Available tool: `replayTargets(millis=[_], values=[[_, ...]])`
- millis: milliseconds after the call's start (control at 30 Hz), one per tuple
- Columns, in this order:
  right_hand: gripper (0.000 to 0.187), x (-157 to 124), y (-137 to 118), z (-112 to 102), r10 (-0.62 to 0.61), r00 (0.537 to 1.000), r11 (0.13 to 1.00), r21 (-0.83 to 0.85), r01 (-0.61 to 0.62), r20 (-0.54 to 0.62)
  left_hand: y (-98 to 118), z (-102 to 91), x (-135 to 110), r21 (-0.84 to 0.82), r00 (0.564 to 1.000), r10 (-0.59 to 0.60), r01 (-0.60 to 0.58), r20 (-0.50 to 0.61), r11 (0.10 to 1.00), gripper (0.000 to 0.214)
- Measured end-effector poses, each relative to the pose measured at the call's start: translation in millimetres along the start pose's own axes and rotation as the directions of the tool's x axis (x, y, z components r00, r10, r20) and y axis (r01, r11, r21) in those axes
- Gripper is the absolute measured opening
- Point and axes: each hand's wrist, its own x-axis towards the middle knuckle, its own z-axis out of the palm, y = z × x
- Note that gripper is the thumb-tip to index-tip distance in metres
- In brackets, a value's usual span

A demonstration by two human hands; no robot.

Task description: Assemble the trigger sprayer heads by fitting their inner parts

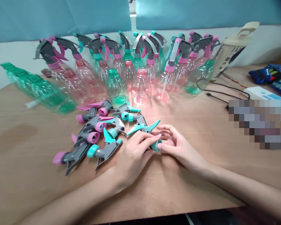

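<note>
A grey trigger spray head with a teal collar (156, 145) and teal trigger is between my hands, low over the wooden table. My left hand (134, 151) is closed around its body, which the fingers mostly hide. From the other side, my right hand (178, 147) pinches the collar's open end, thumb at the rim and fingers curled behind. Left of my hands lies a loose pile of grey spray heads, some with pink collars (93, 137), others with teal ones (93, 151). Behind the pile stand an uncapped green bottle (118, 89) and an uncapped pink bottle (141, 87).
Rows of pink and green bottles, many fitted with spray heads (150, 50), line the wall. Several green bottles (46, 93) lie or lean at left. A beige tumbler (231, 51), black cable (216, 91), white box (259, 93) and blue packet (275, 78) are at right.
</note>
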Motion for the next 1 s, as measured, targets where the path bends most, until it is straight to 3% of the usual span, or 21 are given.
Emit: replayTargets(millis=[133,367,600,767,900,1000], values=[[0.045,-2.7,0.9,3.6,-0.067,0.997,0.998,-0.021,0.067,-0.026,1.1,2.2,0.0,0.029,0.997,0.070,-0.069,-0.027,0.997,0.022],[0.049,-2.9,-2.2,2.8,-0.111,0.994,0.993,-0.049,0.110,-0.012,5.7,1.3,2.7,0.081,1.000,0.026,-0.027,0.014,0.996,0.025],[0.045,-3.6,-0.5,5.0,-0.129,0.991,0.990,-0.062,0.126,-0.046,6.8,5.0,3.2,0.197,0.995,0.095,-0.090,-0.019,0.976,0.019],[0.042,-2.3,0.5,5.8,-0.077,0.995,0.997,-0.009,0.077,-0.060,5.0,7.3,1.2,0.271,0.991,0.136,-0.125,-0.021,0.954,0.020],[0.041,0.6,-2.4,1.2,0.041,0.999,0.998,0.042,-0.040,-0.026,5.6,5.3,2.1,0.272,0.994,0.106,-0.101,-0.005,0.957,0.022],[0.040,2.5,-4.2,-1.5,0.058,0.998,0.996,0.061,-0.058,-0.003,8.0,4.2,3.5,0.261,0.996,0.085,-0.091,0.033,0.961,0.019]])
